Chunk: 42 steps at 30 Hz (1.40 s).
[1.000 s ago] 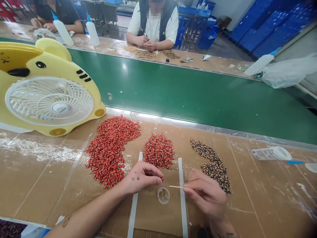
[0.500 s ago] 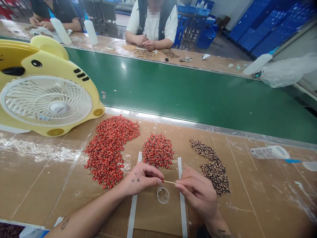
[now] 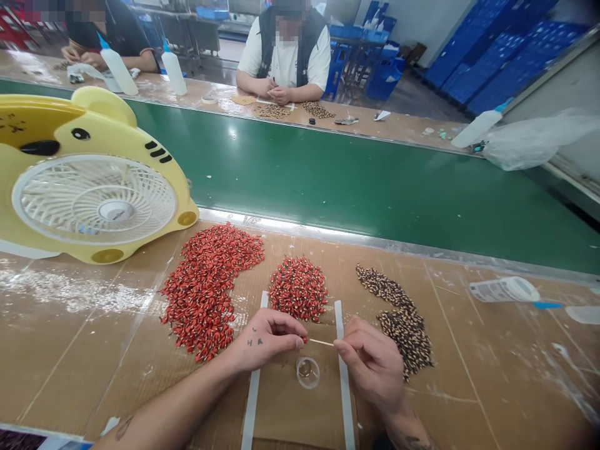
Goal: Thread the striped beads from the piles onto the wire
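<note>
Left hand [image 3: 265, 340]: thumb and fingertips pressed together, pinching a small red bead [image 3: 304, 340].
Right hand [image 3: 370, 365]: thumb and fingers pinching a thin wooden stick [image 3: 322, 342], held nearly level.
Stick tip: just at the small red bead; contact too small to tell.
Below hands: clear round dish [image 3: 307, 373] on a cardboard sheet [image 3: 293, 406], between two white strips [image 3: 253, 387].
Piles: red beads [image 3: 297, 289] beyond the left strip's top, larger red heap [image 3: 206, 294] left, speckled dark beads [image 3: 403, 328] right.
Across green conveyor belt [image 3: 328, 187]: seated co-worker [image 3: 285, 56], hands clasped.
</note>
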### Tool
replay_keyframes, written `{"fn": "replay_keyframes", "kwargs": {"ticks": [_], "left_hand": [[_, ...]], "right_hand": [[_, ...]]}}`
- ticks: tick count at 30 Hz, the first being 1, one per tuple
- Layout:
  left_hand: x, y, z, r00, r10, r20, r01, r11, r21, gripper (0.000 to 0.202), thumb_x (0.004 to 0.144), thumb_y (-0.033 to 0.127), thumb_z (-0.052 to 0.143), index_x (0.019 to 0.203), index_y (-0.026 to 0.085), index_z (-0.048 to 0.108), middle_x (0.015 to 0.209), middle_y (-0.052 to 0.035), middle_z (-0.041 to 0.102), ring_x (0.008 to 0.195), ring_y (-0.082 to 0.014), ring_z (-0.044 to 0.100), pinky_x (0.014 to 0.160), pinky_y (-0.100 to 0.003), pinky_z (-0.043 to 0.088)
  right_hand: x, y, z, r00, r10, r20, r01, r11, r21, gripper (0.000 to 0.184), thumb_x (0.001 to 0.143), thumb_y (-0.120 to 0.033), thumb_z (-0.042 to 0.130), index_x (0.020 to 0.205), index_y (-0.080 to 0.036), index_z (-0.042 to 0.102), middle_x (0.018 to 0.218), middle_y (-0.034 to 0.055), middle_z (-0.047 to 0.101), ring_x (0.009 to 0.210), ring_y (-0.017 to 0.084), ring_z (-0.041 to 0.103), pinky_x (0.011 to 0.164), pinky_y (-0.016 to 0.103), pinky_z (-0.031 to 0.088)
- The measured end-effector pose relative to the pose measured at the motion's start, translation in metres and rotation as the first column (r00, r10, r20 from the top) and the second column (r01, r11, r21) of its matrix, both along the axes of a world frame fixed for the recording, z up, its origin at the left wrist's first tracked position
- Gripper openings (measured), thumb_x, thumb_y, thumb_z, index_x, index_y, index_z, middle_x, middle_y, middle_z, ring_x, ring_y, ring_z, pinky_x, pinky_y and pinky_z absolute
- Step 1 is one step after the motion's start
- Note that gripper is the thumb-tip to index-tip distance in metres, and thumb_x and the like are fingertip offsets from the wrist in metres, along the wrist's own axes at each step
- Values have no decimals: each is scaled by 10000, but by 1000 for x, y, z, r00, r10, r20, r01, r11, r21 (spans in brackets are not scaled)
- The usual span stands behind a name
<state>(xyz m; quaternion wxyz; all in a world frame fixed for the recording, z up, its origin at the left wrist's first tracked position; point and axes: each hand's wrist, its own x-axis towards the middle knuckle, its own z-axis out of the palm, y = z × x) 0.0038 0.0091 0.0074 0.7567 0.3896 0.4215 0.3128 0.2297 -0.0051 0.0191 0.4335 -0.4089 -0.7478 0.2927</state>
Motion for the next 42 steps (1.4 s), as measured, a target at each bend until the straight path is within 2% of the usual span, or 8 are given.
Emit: {"fn": "replay_keyframes", "kwargs": {"ticks": [6,11,14,18,26,34,38,42], "left_hand": [[-2,-1,-2,999,4,-46,-3,1000,13,138,708,238,789,794,132,771,695,-19,710,627,-119,583,601,-210,405],[-3,-1,-5,997,19,-73,-19,1000,-1,132,706,233,787,801,146,761,696,-5,707,626,-112,580,605,-202,411],[-3,0,-6,998,17,-56,-18,1000,-22,150,679,242,803,785,146,760,700,-8,710,642,-122,596,632,-214,434],[-4,0,-6,999,13,-46,-15,999,-28,164,666,249,810,785,147,759,705,-12,712,654,-135,610,651,-229,455],[-4,0,-4,999,31,-27,-31,1000,7,140,691,241,787,792,152,751,701,-15,715,664,-146,628,682,-248,485],[-2,-2,-8,998,64,-29,-62,995,76,110,721,218,763,807,150,747,700,-16,708,652,-138,616,655,-238,473],[-2,-5,-10,973,204,-104,-162,934,319,72,775,196,712,806,158,765,786,-55,726,704,-159,628,654,-241,477],[-5,-7,-9,951,276,-143,-169,846,505,118,825,171,669,851,185,783,884,-89,749,819,-201,672,731,-274,516]], "right_hand": [[2,4,2,913,314,259,-296,949,-106,412,964,-405,562,619,-178,565,595,-3,519,603,140,487,570,268,352],[38,14,12,933,12,360,30,994,-109,380,995,-397,494,724,-180,649,685,33,605,656,167,567,617,288,427],[76,20,19,842,-180,508,243,968,-60,236,975,-295,524,854,-193,700,825,57,679,766,202,635,705,319,494],[104,25,15,722,-156,674,229,973,-20,159,919,-193,568,908,-198,726,865,58,689,819,222,649,743,349,524],[93,39,6,659,-88,747,179,983,-41,189,878,-120,561,800,-191,718,795,43,656,791,210,637,725,330,518],[83,31,18,859,-136,494,222,968,-120,117,896,-203,578,865,-193,690,856,50,705,760,200,652,703,320,522],[37,18,17,980,-83,183,126,962,-242,140,892,-241,620,857,-193,746,826,61,724,741,189,669,667,287,532],[-14,11,11,1000,-13,-25,5,947,-321,129,862,-224,652,876,-192,776,823,69,736,723,180,676,640,269,541]]}}
